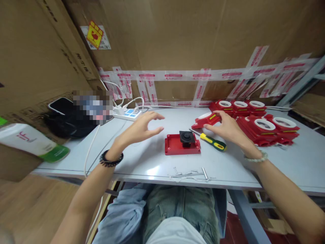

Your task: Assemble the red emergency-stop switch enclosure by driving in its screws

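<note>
My left hand (146,128) hovers over the white table with fingers apart and nothing between them, left of a red tray-like housing (174,145). A black square part with a round centre (187,137) sits on the right part of that housing. My right hand (224,125) grips a red cover with a white ring (207,120), between thumb and fingers, behind the housing. Just below this cover lies a screwdriver (213,141) with a yellow and green handle, its shaft pointing to the upper left. Several screws and metal pins (190,173) lie near the table's front edge.
Several red housings with white rings (264,126) stand at the right. A power strip (128,113) with white cables is at the back left. A white and green bottle (35,142), a black bag (68,122) and a phone (61,105) are farther left. Cardboard (172,40) walls the back.
</note>
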A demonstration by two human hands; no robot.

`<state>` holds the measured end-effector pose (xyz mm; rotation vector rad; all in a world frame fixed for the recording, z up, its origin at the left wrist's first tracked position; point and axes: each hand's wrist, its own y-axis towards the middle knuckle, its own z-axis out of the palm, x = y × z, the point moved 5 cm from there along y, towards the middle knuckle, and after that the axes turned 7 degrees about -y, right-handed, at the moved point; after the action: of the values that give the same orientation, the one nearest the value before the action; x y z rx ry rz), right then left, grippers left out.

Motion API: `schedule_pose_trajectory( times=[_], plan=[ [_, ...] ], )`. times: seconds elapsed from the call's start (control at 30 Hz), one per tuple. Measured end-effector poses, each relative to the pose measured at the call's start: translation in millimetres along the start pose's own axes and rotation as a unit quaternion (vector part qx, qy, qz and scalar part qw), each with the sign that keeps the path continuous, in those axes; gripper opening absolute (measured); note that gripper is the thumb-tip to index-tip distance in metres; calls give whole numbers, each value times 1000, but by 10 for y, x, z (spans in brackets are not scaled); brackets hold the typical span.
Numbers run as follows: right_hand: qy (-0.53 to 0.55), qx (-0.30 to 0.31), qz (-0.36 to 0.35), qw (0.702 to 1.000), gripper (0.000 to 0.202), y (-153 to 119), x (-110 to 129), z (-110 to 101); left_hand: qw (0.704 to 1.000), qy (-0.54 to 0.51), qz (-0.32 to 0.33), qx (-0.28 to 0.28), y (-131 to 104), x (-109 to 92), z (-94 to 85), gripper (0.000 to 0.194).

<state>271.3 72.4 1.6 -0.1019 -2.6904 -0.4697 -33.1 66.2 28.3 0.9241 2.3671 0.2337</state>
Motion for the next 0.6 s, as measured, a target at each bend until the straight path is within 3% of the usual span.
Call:
schedule_pose_trajectory(
  times=[0.1, 0.17, 0.3, 0.43, 0.53, 0.6],
  plan=[
    [-23, 14, -14, 1000, 80, -7, 4, -10, 971, 60, -164, 164, -270, 426, -51, 62],
    [-29, 13, -24, 999, 78, -16, 15, -19, 948, 76, -224, 211, -444, 637, -63, 67],
    [-29, 14, -27, 999, 75, -27, 27, -17, 944, 86, -239, 209, -600, 840, -33, 61],
    [-32, 16, -27, 999, 74, -26, 27, -11, 950, 72, -237, 191, -606, 922, -4, 52],
    [-32, 23, -23, 999, 76, -20, 18, -2, 968, 47, -194, 151, -529, 846, -41, 44],
    [-39, 29, -19, 999, 77, -14, 10, 4, 984, 17, -138, 113, -430, 674, -84, 39]
  ],
)
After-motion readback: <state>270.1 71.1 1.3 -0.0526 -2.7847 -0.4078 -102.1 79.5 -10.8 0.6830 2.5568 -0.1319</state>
